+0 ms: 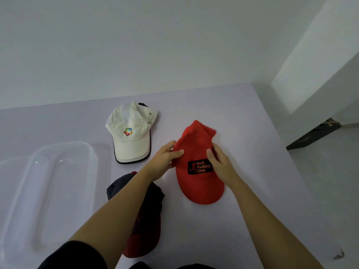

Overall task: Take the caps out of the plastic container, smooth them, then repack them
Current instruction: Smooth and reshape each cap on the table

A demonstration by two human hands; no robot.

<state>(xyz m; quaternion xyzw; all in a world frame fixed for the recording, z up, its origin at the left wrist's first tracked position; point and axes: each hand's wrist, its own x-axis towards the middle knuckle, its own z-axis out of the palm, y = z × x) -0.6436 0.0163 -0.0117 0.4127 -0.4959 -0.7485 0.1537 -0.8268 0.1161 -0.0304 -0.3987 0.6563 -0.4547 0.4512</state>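
Observation:
A red cap (196,189) with a black "Back Packing Gear" patch lies on the pale table, brim toward me. My left hand (165,162) grips its crown on the left side, thumb on top. My right hand (219,164) grips the crown's right side. A white cap (132,140) with a multicoloured logo lies flat behind and to the left, with a dark item peeking out behind it. A dark navy cap with a red brim (144,230) lies near me, partly hidden under my left forearm. The clear plastic container (93,152) stands at the left and looks empty.
The table (252,191) meets a white wall at the back, and its right edge runs diagonally down the right side. Beyond that edge is a pale floor with a dark strip (312,136) by a wall corner.

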